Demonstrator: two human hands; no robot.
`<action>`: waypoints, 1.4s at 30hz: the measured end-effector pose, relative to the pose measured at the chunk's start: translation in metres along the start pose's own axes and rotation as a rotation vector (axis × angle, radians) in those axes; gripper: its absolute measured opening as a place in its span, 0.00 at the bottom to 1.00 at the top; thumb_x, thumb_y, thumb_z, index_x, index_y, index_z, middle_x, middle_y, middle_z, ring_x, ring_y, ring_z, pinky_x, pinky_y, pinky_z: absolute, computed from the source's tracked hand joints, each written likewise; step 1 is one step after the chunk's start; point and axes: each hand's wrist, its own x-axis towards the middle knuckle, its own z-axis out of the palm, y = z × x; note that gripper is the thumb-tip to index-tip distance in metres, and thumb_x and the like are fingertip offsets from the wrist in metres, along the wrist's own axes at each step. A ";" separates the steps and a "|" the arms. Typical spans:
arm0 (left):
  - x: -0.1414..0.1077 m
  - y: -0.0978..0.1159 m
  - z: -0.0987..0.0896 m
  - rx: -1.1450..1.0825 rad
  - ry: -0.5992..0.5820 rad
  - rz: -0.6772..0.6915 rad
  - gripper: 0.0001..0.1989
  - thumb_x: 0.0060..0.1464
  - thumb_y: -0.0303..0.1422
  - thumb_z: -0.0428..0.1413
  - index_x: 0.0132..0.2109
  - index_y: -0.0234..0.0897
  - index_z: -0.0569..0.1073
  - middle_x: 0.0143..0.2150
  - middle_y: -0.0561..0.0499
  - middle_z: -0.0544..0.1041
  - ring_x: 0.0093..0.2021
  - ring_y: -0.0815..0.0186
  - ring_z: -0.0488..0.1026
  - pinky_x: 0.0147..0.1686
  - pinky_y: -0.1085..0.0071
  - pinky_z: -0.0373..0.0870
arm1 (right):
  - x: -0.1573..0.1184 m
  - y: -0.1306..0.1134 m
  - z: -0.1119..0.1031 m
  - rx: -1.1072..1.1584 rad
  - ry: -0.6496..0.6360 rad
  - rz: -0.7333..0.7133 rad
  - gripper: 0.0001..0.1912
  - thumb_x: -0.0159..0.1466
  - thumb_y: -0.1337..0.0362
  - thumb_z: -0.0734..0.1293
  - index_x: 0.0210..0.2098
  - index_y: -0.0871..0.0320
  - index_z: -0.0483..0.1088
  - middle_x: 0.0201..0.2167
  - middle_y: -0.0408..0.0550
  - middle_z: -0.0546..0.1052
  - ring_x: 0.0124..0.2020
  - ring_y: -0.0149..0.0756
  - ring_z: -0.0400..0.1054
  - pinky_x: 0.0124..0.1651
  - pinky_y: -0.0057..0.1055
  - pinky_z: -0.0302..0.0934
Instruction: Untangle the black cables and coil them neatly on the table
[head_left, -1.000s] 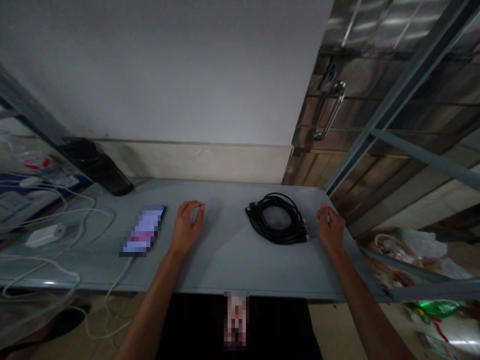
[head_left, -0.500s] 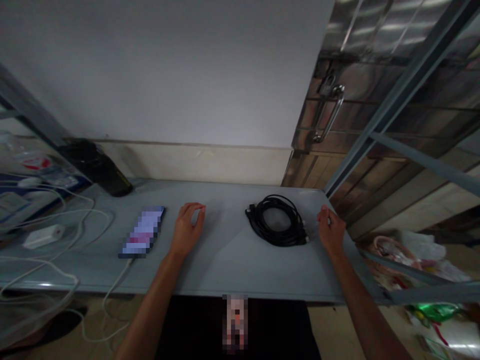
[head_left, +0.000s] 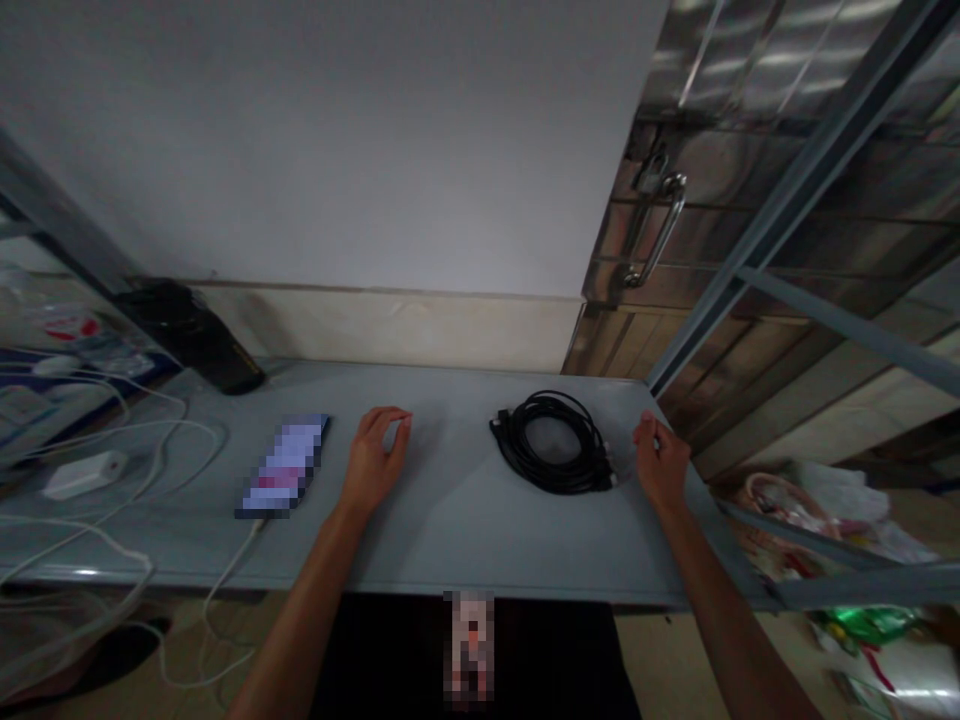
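Note:
A coiled black cable [head_left: 517,462] lies on the grey tabletop [head_left: 465,540], right of the middle. My right hand [head_left: 661,455] rests just to the right of the coil, apart from it, with its fingers curled closed and nothing visible in them. To the left of the coil, my left hand [head_left: 380,450] rests on the table, its fingertips and thumb pressed together around a gap, holding nothing. A phone [head_left: 285,465] with a lit, blurred screen lies left of my left hand, a white cable running from its lower end.
A black bottle [head_left: 206,345] leans at the back left, near a clear plastic bottle [head_left: 82,330]. A white adapter [head_left: 85,474] and loose white cables lie at the left. Metal frame posts [head_left: 731,290] stand on both sides, and a wall closes the back.

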 end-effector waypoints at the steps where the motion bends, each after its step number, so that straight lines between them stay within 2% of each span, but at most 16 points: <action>1: 0.000 0.000 0.000 0.000 0.000 -0.001 0.12 0.76 0.42 0.55 0.52 0.42 0.79 0.52 0.43 0.81 0.55 0.52 0.81 0.62 0.50 0.77 | 0.000 0.000 0.000 0.002 -0.001 -0.001 0.35 0.81 0.38 0.58 0.25 0.53 0.68 0.21 0.42 0.69 0.24 0.35 0.65 0.34 0.35 0.58; 26: 0.000 -0.002 0.001 -0.015 -0.017 -0.025 0.13 0.76 0.45 0.54 0.52 0.43 0.78 0.52 0.43 0.81 0.55 0.52 0.81 0.62 0.48 0.79 | 0.000 -0.003 -0.001 -0.020 -0.031 -0.008 0.36 0.80 0.36 0.58 0.24 0.53 0.67 0.20 0.43 0.69 0.24 0.36 0.65 0.33 0.35 0.59; 42: 0.000 -0.001 0.000 -0.005 -0.023 -0.013 0.12 0.76 0.43 0.55 0.52 0.43 0.79 0.52 0.42 0.81 0.56 0.52 0.81 0.62 0.48 0.78 | 0.000 -0.006 -0.002 -0.024 -0.022 -0.012 0.36 0.80 0.37 0.58 0.24 0.53 0.67 0.19 0.42 0.70 0.23 0.35 0.65 0.33 0.35 0.58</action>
